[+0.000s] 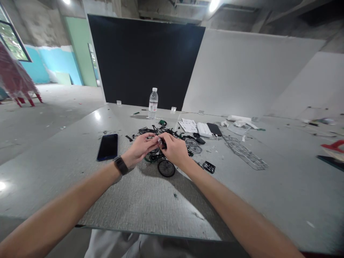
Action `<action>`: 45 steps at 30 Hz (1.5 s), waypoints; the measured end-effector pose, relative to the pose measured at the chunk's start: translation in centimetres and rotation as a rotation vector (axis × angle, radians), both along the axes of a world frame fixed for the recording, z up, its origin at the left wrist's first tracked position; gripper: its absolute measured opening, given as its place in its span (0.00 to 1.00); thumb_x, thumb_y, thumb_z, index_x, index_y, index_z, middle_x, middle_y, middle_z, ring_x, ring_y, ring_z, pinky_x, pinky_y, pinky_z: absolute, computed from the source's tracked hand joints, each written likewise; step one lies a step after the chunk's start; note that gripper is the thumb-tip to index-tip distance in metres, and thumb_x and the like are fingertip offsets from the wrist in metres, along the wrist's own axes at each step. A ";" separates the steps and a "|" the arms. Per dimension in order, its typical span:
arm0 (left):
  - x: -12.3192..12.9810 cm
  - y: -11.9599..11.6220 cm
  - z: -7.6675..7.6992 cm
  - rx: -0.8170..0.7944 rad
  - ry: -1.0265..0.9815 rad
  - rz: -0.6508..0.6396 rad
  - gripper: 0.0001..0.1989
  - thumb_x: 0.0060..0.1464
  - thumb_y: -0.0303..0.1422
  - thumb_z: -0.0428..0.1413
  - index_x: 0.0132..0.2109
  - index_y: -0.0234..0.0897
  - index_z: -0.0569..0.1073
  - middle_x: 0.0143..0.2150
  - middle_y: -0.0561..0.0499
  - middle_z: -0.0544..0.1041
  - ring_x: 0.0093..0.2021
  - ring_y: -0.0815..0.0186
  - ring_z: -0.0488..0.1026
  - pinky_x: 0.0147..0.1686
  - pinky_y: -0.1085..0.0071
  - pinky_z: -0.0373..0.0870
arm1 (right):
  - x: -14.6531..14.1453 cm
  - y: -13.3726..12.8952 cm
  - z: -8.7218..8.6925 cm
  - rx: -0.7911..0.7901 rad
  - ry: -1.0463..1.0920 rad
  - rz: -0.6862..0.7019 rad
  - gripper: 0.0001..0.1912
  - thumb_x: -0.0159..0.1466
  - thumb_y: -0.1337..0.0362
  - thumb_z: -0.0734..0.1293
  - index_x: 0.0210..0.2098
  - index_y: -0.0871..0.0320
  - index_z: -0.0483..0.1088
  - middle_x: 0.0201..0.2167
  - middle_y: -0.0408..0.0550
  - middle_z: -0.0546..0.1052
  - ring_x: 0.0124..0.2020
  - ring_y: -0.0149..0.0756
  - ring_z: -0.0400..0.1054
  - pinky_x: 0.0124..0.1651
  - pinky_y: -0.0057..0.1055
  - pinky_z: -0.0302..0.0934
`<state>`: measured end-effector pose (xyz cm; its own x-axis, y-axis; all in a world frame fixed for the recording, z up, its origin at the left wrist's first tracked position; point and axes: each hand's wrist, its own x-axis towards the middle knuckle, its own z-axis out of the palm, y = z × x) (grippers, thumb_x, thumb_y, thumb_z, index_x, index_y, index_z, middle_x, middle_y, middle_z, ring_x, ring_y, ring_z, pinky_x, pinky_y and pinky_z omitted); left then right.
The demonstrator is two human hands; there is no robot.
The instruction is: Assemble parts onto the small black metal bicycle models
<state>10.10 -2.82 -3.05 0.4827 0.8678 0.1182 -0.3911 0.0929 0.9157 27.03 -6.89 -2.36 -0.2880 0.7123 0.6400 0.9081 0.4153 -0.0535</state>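
Both hands meet above a cluster of small black model bicycle parts in the middle of the table. Between the fingertips is a small dark and silvery part (160, 141), too small to name. My left hand (141, 146) pinches it from the left, a dark band on that wrist. Closed around its other side is my right hand (173, 147), which hides much of it. Just below the hands lies a spoked black wheel (166, 168). Another spoked wheel (194, 146) is right of my right hand. Black frame pieces (146, 131) show behind the fingers.
A phone (107, 147) lies left, a water bottle (152, 104) stands behind. Printed sheets (188, 125), a white box (204, 130) and a wire rack (245, 152) are to the right, with a small black tray (209, 167) nearer. A black panel (145, 61) rises at the back.
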 end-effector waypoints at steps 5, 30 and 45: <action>-0.3 0.1 0.1 -0.012 -0.007 0.038 0.11 0.53 0.30 0.68 0.41 0.33 0.75 0.38 0.49 0.80 0.40 0.68 0.79 0.50 0.67 0.75 | -0.4 -0.1 0.0 -0.025 0.056 0.032 0.14 0.68 0.63 0.64 0.52 0.56 0.71 0.49 0.53 0.81 0.40 0.45 0.77 0.35 0.34 0.62; -0.5 0.8 -0.3 0.000 0.048 0.196 0.12 0.53 0.29 0.65 0.39 0.36 0.69 0.32 0.52 0.80 0.34 0.67 0.80 0.44 0.65 0.78 | -0.5 0.3 0.6 -0.199 0.397 0.304 0.12 0.69 0.65 0.63 0.50 0.55 0.73 0.41 0.50 0.77 0.41 0.40 0.72 0.44 0.36 0.67; -0.2 0.6 -0.4 0.107 0.148 0.132 0.13 0.53 0.29 0.66 0.43 0.34 0.73 0.34 0.47 0.83 0.34 0.65 0.82 0.44 0.63 0.78 | 1.1 1.6 1.3 -0.350 0.610 0.218 0.12 0.67 0.55 0.67 0.41 0.57 0.76 0.41 0.51 0.82 0.42 0.43 0.75 0.45 0.38 0.67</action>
